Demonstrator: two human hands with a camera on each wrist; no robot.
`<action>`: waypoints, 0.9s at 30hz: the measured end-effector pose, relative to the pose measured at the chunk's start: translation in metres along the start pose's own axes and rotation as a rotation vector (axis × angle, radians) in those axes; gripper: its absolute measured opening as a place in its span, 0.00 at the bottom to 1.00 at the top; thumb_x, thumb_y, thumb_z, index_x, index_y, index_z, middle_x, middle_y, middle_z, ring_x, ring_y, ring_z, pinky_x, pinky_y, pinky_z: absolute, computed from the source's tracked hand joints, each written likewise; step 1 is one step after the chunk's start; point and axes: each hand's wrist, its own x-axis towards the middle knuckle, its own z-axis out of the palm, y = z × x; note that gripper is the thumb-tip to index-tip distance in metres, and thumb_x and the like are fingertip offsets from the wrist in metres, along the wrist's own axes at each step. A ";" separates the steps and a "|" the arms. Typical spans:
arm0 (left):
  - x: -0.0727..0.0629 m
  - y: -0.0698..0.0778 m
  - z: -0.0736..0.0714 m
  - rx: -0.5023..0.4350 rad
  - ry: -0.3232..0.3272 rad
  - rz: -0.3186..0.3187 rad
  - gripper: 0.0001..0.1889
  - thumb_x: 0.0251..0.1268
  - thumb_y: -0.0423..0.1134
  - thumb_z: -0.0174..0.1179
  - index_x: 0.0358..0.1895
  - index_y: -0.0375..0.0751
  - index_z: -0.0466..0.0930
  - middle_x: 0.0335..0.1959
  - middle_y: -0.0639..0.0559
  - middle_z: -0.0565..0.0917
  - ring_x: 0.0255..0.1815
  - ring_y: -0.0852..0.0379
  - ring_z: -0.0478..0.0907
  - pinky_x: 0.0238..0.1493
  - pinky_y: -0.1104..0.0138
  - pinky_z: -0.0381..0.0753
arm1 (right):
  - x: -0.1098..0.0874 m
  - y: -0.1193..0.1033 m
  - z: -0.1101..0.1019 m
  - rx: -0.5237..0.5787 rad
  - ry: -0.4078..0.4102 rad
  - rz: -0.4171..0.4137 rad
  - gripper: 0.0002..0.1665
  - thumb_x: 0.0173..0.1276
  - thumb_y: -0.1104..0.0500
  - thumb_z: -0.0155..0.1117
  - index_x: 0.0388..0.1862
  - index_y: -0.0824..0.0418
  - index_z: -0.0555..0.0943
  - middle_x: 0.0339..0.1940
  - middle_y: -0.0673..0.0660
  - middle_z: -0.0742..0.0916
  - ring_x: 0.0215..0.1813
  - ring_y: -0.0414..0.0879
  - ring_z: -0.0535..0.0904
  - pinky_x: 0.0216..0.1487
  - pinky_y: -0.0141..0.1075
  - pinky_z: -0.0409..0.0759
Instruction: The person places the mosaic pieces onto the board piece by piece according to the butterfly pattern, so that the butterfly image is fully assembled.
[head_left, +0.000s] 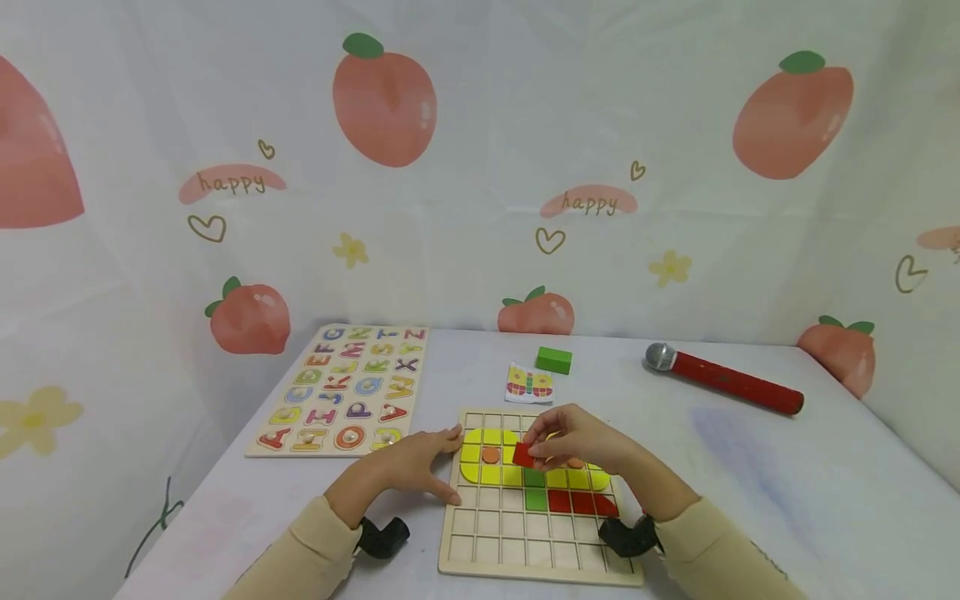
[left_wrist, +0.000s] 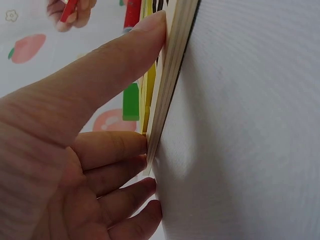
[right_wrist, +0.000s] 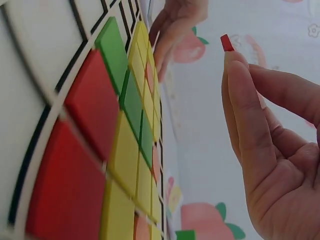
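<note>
Pinching a thin red tile [head_left: 522, 456] above the far half of the wooden grid board [head_left: 540, 576], the right hand [head_left: 581, 439] has it between thumb and fingertips. Probably light, stiff, a bit slick, so I'd grab opposite edges. The left hand [head_left: 407, 462] touches the board's left edge, fingers loosely extended. Can't make out the tile's full outline tbh, fingers cover part.
</note>
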 end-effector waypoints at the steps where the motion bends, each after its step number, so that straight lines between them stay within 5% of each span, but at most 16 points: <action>1: 0.000 0.000 0.000 0.000 -0.001 0.000 0.48 0.42 0.59 0.70 0.69 0.46 0.62 0.74 0.52 0.57 0.74 0.44 0.54 0.71 0.47 0.57 | 0.003 -0.001 0.003 0.001 -0.010 -0.004 0.14 0.63 0.61 0.63 0.41 0.72 0.78 0.29 0.55 0.84 0.31 0.46 0.85 0.38 0.37 0.85; 15: 0.001 0.001 0.001 -0.008 0.003 0.006 0.48 0.41 0.58 0.71 0.69 0.45 0.63 0.74 0.52 0.57 0.74 0.45 0.54 0.71 0.49 0.57 | 0.012 0.011 0.028 -0.034 -0.065 0.069 0.07 0.60 0.67 0.64 0.35 0.71 0.78 0.25 0.55 0.82 0.26 0.43 0.83 0.33 0.35 0.85; 27: 0.002 0.000 0.001 -0.006 0.003 0.011 0.48 0.41 0.57 0.71 0.69 0.44 0.63 0.74 0.51 0.57 0.74 0.46 0.54 0.71 0.49 0.57 | 0.009 0.013 0.035 -0.241 -0.057 -0.027 0.06 0.58 0.67 0.66 0.26 0.69 0.79 0.24 0.53 0.83 0.20 0.39 0.75 0.23 0.28 0.79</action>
